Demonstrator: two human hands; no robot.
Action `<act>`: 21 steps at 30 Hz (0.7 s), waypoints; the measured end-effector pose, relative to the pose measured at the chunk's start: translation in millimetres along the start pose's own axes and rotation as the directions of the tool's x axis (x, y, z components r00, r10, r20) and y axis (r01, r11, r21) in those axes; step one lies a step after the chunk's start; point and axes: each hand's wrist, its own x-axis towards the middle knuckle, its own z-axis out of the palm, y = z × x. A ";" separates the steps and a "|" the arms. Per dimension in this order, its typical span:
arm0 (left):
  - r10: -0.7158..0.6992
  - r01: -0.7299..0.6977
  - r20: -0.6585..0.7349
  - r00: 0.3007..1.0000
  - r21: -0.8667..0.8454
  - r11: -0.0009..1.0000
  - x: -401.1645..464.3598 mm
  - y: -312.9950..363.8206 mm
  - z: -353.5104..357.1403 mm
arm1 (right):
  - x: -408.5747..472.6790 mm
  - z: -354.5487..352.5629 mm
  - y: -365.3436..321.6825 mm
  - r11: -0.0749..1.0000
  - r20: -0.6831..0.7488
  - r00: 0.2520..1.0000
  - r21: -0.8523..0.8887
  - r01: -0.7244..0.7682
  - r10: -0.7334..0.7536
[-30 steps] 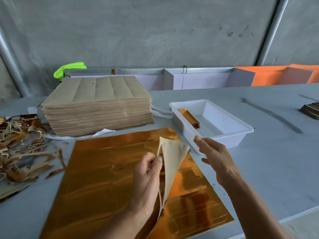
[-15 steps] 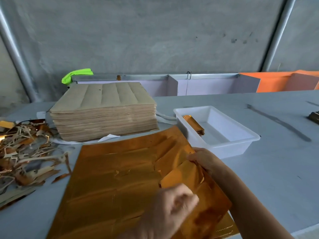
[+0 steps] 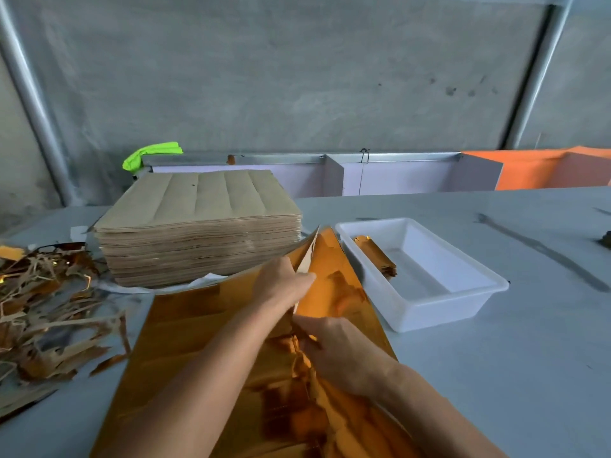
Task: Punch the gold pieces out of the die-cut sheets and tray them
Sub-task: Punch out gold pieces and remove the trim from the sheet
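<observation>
right now the punching-out step is in hand: the left hand [image 3: 284, 285] pinches the lifted far corner of the gold die-cut sheet [image 3: 205, 328] on the table, the right hand [image 3: 337, 348] grips its crumpled middle. next, i'd judge, tear a piece free and carry it to the white tray [image 3: 426, 302] just beside, already holding gold pieces [image 3: 375, 256].

No readable text — no labels, brands, numbers, signs anywhere.
</observation>
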 end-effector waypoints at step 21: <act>0.020 0.009 0.042 0.999 -0.593 0.805 -16.2 -51.8 -42.1 | 50.6 -4.3 80.6 0.873 0.035 0.926 0.321 -0.367 0.376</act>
